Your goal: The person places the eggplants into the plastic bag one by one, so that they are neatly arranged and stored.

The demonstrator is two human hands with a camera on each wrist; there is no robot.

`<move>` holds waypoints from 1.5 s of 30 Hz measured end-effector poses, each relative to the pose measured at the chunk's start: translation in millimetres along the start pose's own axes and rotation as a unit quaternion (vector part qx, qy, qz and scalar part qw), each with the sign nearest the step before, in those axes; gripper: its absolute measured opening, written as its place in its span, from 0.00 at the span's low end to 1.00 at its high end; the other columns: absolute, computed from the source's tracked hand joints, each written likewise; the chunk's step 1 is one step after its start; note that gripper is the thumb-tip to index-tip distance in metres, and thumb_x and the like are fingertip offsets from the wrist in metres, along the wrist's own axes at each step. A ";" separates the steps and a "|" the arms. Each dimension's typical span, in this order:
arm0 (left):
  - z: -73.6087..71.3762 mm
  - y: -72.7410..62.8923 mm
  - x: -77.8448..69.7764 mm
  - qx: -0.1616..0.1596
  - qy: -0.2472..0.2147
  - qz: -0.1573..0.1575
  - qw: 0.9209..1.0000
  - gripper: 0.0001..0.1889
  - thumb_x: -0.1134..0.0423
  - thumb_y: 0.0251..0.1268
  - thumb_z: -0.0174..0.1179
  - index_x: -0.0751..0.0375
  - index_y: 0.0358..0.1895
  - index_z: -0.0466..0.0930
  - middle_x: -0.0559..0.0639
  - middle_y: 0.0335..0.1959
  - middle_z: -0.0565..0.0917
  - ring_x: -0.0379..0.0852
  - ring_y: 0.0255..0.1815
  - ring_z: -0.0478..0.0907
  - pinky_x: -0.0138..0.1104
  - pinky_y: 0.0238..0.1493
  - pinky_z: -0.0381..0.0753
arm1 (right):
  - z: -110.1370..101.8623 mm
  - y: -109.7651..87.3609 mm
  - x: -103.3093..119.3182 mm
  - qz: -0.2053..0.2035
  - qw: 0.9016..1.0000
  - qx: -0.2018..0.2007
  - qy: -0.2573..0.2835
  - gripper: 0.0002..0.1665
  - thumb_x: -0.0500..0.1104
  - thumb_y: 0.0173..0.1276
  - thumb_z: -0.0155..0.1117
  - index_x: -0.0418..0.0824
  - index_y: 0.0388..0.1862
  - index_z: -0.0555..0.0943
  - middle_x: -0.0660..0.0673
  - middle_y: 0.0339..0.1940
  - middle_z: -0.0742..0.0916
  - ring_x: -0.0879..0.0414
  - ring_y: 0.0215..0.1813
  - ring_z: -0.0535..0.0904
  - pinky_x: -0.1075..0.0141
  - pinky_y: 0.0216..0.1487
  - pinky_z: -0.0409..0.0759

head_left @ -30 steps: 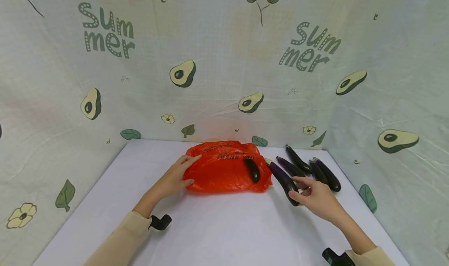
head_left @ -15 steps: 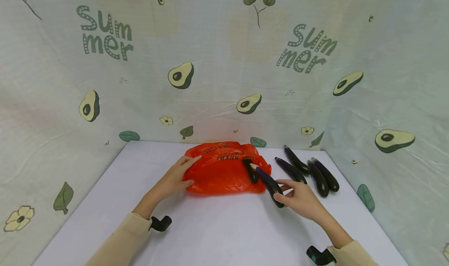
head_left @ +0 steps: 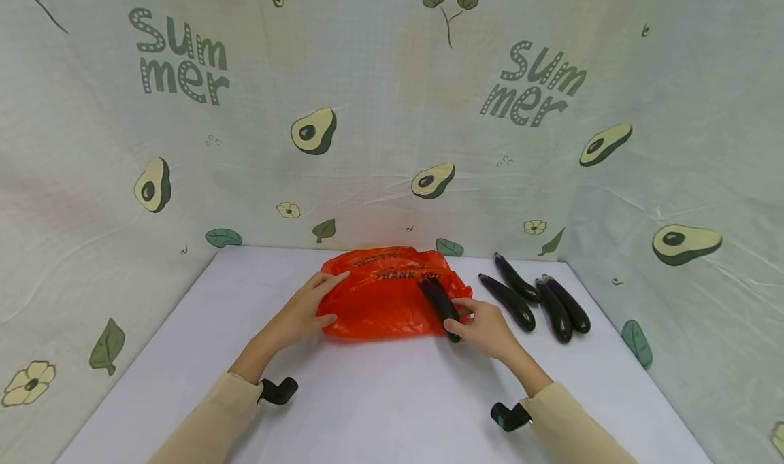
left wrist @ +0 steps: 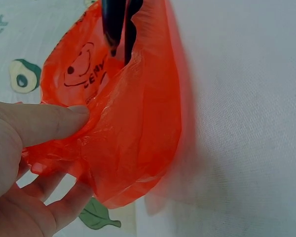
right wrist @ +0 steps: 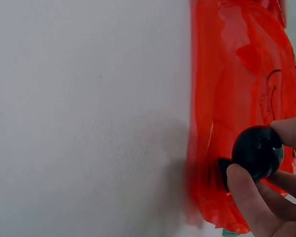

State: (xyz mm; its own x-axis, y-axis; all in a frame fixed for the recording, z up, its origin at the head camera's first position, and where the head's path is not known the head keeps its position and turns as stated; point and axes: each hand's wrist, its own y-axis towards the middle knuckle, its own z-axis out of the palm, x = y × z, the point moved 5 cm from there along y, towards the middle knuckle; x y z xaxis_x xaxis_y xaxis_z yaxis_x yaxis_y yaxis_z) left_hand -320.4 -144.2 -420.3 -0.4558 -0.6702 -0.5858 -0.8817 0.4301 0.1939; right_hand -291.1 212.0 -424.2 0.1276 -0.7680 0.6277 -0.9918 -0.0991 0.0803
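A red plastic bag (head_left: 373,311) with black "THANK YOU" print lies on the white table. My left hand (head_left: 300,311) pinches its left edge, thumb on the near side and fingers behind in the left wrist view. With thumb and fingertips, my right hand (head_left: 486,326) grips the rounded end of a dark purple eggplant (head_left: 438,302). That eggplant slants over the right part of the bag, its stem end pointing away. In the left wrist view its tip (left wrist: 112,29) hangs at the bag's opening. Another eggplant (right wrist: 223,173), mostly hidden behind the held one, is at the bag.
Several more eggplants (head_left: 507,302) lie loose at the back right of the table (head_left: 367,403). A cloth (head_left: 367,76) printed with avocados and "summer" hangs behind and along the sides.
My right hand has carried the eggplant leftward from beside the loose eggplants to over the bag. The left hand has kept its hold on the bag's edge.
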 end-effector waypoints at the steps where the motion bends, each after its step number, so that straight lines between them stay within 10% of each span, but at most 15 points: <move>1: 0.0 -0.3 -0.1 0.000 -0.001 0.000 1.000 0.47 0.71 0.65 0.74 0.46 0.84 0.61 0.54 0.69 0.71 0.58 0.71 0.70 0.54 0.65 0.83 | 2.3 2.4 1.1 0.002 1.000 -0.004 -0.003 0.32 0.47 0.68 0.77 0.35 0.67 0.83 0.40 0.45 0.90 0.50 0.42 0.83 0.64 0.34 0.84; 38: 0.6 -0.5 -3.5 -0.003 0.003 0.020 1.000 0.44 0.72 0.64 0.74 0.50 0.83 0.65 0.54 0.66 0.72 0.57 0.69 0.72 0.53 0.65 0.83 | 47.9 24.0 12.4 0.037 0.997 -0.062 0.006 0.30 0.44 0.68 0.78 0.29 0.64 0.83 0.36 0.46 0.91 0.45 0.47 0.86 0.47 0.54 0.89; 45: 1.4 -1.9 -1.9 -0.001 0.002 0.022 1.000 0.45 0.72 0.64 0.74 0.50 0.83 0.65 0.54 0.67 0.72 0.57 0.69 0.72 0.52 0.65 0.84 | 48.1 23.2 12.8 0.033 0.999 -0.036 0.003 0.33 0.41 0.65 0.77 0.28 0.66 0.81 0.41 0.38 0.89 0.50 0.40 0.82 0.57 0.42 0.89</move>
State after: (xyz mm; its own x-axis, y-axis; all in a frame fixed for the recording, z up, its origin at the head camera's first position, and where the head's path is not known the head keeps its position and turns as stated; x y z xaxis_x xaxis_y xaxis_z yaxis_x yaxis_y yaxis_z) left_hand -317.7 -142.9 -420.7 -0.4942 -0.6527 -0.5742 -0.8612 0.4578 0.2207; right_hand -312.5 169.4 -451.5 0.0622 -0.7679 0.6375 -0.9956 -0.0027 0.0939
